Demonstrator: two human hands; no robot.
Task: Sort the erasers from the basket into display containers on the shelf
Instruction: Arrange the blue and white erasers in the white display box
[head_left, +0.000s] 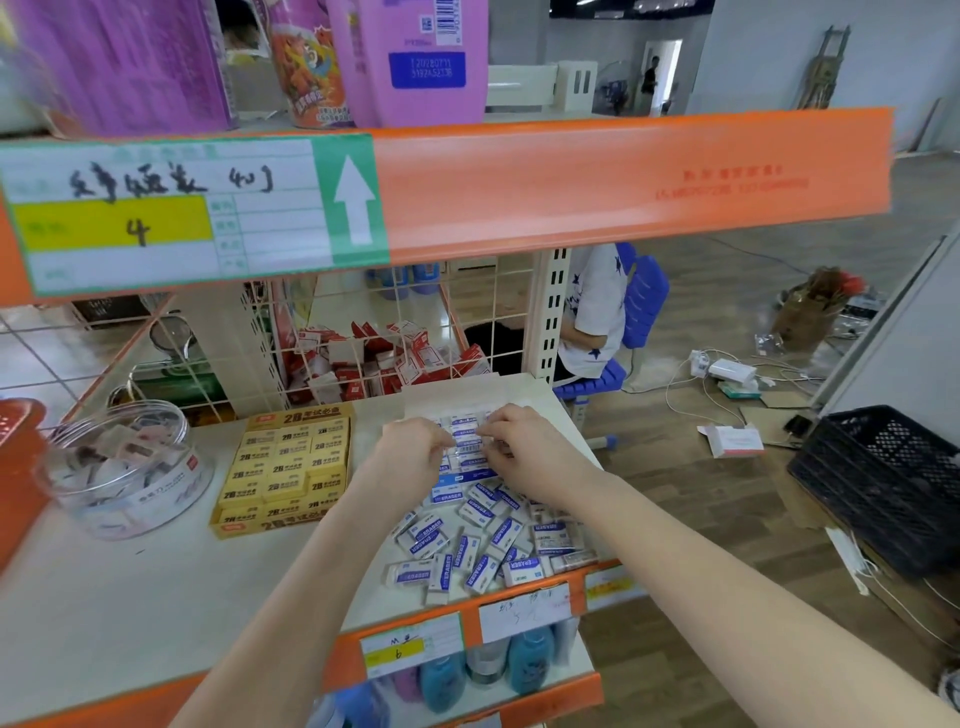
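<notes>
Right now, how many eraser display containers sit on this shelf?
3: clear round tub at left, yellow box in the middle, white box at right; more may be hidden.

Left hand (415, 449): fingertips on boxed erasers (467, 422)
Right hand (527, 449): likewise, just beside
Loose erasers (467, 553): heaped nearer shelf (156, 597) edge
Yellow 2B box (288, 470): left

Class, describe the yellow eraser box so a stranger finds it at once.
Start at the cream shelf below the orange rail. Between a clear round tub and a heap of blue-and-white erasers lies an open yellow box. It alone is yellow, its erasers marked 2B in neat rows.
</notes>
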